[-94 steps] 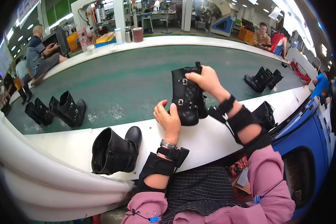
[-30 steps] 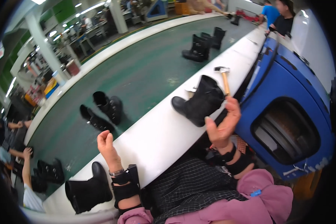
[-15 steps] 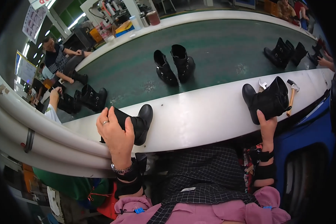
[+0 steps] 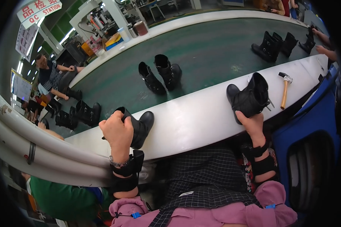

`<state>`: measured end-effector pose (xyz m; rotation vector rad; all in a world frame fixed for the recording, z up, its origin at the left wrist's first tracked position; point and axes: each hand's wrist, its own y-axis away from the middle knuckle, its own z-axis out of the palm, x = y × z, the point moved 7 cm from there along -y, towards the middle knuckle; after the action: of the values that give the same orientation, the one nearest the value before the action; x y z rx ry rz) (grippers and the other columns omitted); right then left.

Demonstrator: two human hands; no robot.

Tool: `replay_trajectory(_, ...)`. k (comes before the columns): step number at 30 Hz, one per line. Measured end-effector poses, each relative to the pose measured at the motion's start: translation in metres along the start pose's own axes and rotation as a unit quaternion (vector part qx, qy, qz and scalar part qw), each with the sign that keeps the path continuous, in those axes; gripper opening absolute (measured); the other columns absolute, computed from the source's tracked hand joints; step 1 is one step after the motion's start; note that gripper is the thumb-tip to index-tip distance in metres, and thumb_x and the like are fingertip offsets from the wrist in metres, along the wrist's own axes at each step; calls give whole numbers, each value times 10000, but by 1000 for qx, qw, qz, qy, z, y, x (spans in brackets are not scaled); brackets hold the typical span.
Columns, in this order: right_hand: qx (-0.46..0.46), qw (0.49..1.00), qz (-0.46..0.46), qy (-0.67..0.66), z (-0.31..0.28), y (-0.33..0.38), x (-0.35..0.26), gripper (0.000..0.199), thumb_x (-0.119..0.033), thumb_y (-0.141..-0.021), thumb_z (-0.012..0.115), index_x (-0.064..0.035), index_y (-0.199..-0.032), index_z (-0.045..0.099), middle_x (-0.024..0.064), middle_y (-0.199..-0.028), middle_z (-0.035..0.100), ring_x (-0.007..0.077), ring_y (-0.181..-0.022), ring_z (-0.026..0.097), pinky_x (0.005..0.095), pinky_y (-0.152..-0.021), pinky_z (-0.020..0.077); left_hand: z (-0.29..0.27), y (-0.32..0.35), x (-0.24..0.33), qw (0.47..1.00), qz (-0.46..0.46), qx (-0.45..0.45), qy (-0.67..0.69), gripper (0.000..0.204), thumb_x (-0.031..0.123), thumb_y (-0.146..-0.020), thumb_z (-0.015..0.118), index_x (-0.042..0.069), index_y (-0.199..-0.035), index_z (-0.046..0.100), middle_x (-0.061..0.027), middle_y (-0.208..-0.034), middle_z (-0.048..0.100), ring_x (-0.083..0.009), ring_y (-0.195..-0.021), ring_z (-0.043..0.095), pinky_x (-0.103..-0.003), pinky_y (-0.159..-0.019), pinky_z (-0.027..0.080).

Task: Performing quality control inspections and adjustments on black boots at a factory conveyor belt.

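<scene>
My left hand point(image 4: 118, 132) has its fingers curled over the shaft of a black ankle boot point(image 4: 143, 130), which lies on its side at the left of the white ledge, toe pointing away from me. At the right, my right hand point(image 4: 252, 123) grips a second black boot point(image 4: 250, 97), thumb on its near side and the other fingers hidden. This boot's shaft opening faces up and to the right. A hammer point(image 4: 285, 91) with a wooden handle lies on the ledge right of it, and a thin metal tool point(image 4: 270, 101) shows partly behind the boot.
Beyond the white ledge point(image 4: 189, 125) runs a green belt point(image 4: 208, 53) carrying a pair of buckled black boots point(image 4: 166, 73) in the middle, with more boots at both ends. Co-workers point(image 4: 51, 75) sit along it. A thick pale pipe point(image 4: 49, 134) curves at my left; a blue crate point(image 4: 307, 128) stands right.
My left fingers have curled more tightly over the boot's shaft. My right hand and its boot have shifted left, away from the hammer. The whole view has turned slightly.
</scene>
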<state>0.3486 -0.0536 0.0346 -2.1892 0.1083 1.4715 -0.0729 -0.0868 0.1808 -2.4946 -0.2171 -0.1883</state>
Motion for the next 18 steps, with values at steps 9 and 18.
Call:
replay_trajectory(9,-55,993,-108,4,68,21,-46,520,-259,-642,771,-23,-1063,575,131,-800,650,295,-751,664,352,-689,522,44,-13,142,972,97,-8,215,146,116,-727,678,3,-773,597,-139,-726,634,-344,-675,621,-400,-633,485)
replay_trajectory(18,-200,972,-56,-114,59,18,-19,559,-193,-702,724,-18,-1189,513,123,-1075,609,213,-969,616,325,-806,490,8,-4,112,666,58,-310,676,329,103,-902,502,-75,-1177,530,-129,-1117,587,-205,-1012,592,-343,-833,513)
